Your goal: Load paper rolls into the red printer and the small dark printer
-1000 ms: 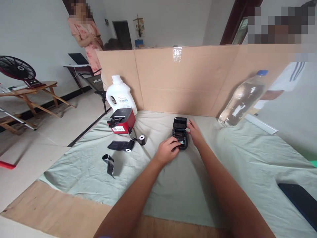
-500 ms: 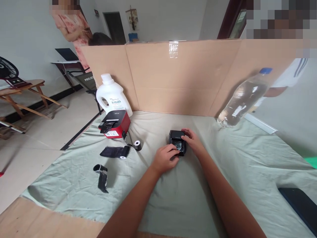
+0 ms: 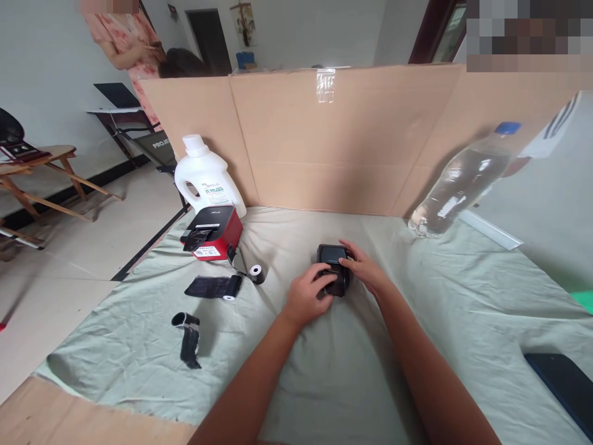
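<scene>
A small black printer-like device (image 3: 340,285), with a dark screen-like panel at its far end, lies on the green cloth in front of me. My left hand (image 3: 311,292) has curled fingers over its near left part, covering some of its surface. On the far right side, my right hand (image 3: 364,267) grips the device, thumb on top and fingers around the edge. What lies under my left fingertips is hidden. Left of my hands are a small black paper roll (image 3: 256,273), a partly unrolled black roll (image 3: 213,287) and a curled black strip (image 3: 189,340).
A red and black printer (image 3: 217,232) stands at the left before a white detergent bottle (image 3: 206,173). Behind is a cardboard screen (image 3: 333,142). A clear bottle (image 3: 463,179) leans at the right. A dark phone (image 3: 563,389) lies near right. Other people stand beyond the screen.
My left fingers have shifted slightly over the device, whose near part now looks flatter and darker than the shiny surface seen before. My right hand keeps its hold. The view has shifted slightly.
</scene>
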A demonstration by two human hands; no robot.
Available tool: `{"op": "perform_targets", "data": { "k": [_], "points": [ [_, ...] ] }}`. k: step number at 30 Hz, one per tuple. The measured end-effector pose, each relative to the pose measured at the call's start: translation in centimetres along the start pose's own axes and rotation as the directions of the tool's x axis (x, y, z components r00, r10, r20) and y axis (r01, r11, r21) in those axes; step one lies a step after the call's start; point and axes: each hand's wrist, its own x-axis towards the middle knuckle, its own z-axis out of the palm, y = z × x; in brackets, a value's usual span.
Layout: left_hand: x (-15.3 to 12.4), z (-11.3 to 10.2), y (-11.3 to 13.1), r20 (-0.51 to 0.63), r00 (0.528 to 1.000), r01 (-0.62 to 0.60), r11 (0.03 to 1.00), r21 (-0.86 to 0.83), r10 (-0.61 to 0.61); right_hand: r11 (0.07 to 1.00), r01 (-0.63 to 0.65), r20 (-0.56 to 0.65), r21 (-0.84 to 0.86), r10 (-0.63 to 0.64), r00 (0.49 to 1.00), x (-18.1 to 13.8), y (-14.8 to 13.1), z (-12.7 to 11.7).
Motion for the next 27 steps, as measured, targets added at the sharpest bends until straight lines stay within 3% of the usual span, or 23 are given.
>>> {"op": "perform_targets", "data": {
  "k": [5, 8, 12, 19, 27],
  "points": [
    [0.55, -0.61, -0.37, 0.079, 0.969, 0.231, 0.971, 0.059, -0.235, 0.999, -0.037, -0.022, -0.008, 0.037, 0.999, -0.12, 0.15, 0.22],
    [0.88, -0.69, -0.25, 0.125, 0.941, 0.296, 0.945, 0.141, -0.314, 1.0, -0.02, -0.035, 0.0, 0.02, 0.999, -0.02, 0.27, 0.38],
    [0.95, -0.52, 0.08, 0.123, 0.934, 0.309, 0.932, 0.189, -0.335, 1.0, -0.028, -0.046, 0.004, 0.029, 0.999, 0.04, 0.33, 0.44],
    [0.28, 0.02, -0.24, 0.053, 0.949, 0.308, 0.95, 0.054, -0.311, 0.994, -0.045, -0.014, 0.098, 0.046, 0.999, -0.01, 0.54, -0.27],
    [0.16, -0.09, -0.25, 0.025, 0.935, 0.353, 0.935, -0.019, -0.353, 0.993, -0.075, -0.041, 0.093, 0.079, 0.996, 0.01, 0.69, -0.21]
  ]
}}
